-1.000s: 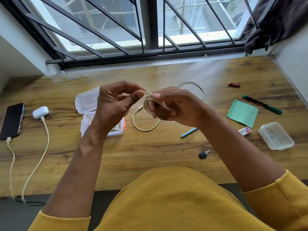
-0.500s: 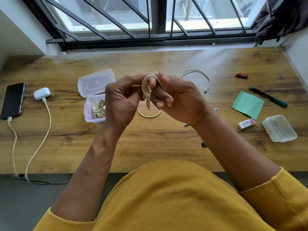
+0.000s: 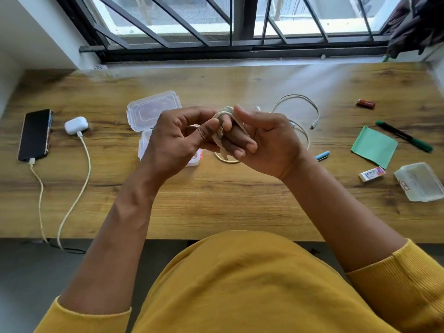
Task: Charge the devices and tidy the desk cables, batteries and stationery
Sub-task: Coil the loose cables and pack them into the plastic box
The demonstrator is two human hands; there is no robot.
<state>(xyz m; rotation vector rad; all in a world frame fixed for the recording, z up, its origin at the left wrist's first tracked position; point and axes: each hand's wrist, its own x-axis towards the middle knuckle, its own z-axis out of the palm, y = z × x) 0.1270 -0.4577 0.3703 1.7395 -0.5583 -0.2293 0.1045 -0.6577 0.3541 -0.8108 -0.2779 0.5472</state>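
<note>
Cable [image 3: 225,114] half coiled in both our grips; phone [image 3: 34,134] and earbud case [image 3: 75,124] charging, right-edge stationery unsorted

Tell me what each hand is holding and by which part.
Both hold the cream cable: the right hand has its coiled loops wound round the fingers, and the left hand pinches the coil's near side with its thumb.

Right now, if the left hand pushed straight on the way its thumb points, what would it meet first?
Probably the coiled cable wound round the right hand's fingers; the left hand's thumb already pinches it. Depth is unclear.
</note>
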